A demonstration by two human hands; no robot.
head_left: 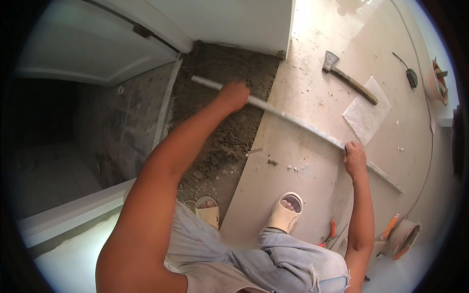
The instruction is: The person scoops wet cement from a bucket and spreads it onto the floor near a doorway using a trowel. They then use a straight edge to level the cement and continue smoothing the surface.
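Observation:
A long pale metal straightedge bar (303,124) slants over the floor from upper left to lower right. My left hand (234,96) is closed round it near its far-left end, above a rough bed of dark, damp mortar (205,61). Farther right, over the smooth beige floor tiles (273,166), my right hand (355,158) grips the bar too. A thin pale strip (386,177) shows beyond that hand; whether it belongs to the bar I cannot tell. The mortar looks loose and crumbly toward my feet.
A hatchet (351,82) lies partly on a white textured square sheet (367,111). To the right are a small dark corded object (412,77), a cable and a bucket (406,238). Red-handled tools (332,235) lie near my right forearm. A white door frame (168,97) borders the mortar.

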